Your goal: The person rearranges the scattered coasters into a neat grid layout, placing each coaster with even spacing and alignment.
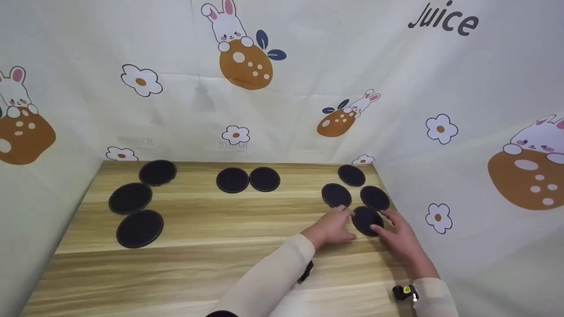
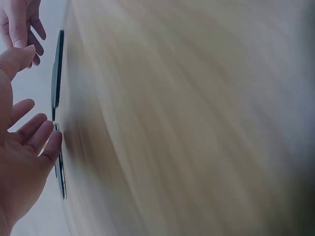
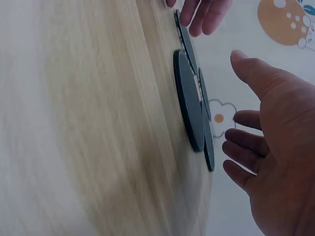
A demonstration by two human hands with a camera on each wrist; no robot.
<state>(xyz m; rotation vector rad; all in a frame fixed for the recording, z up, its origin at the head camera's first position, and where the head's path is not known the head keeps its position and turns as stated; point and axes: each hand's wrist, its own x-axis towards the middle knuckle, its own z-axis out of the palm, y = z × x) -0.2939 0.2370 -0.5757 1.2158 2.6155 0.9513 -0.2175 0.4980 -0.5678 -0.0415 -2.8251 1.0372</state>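
At the right end of the table, a round black coaster (image 1: 368, 221) lies flat between my two hands. My left hand (image 1: 335, 226) is on its left side, fingertips between it and another black coaster (image 1: 336, 195) behind. On the other side, my right hand (image 1: 398, 233) has its thumb tip over the near coaster's right edge in the head view. In the left wrist view my left hand (image 2: 22, 162) has its fingers loosely spread. The right wrist view shows my right hand (image 3: 285, 132) with fingers relaxed, facing the coaster (image 3: 188, 101). Neither hand grips anything.
Two more coasters, one at the back (image 1: 351, 175) and one on the right (image 1: 375, 198), complete a diamond cluster. A touching pair (image 1: 232, 180) lies at the back middle, three coasters (image 1: 130, 198) at the left. Printed cloth (image 1: 299, 127) hangs behind the wooden table (image 1: 198, 259).
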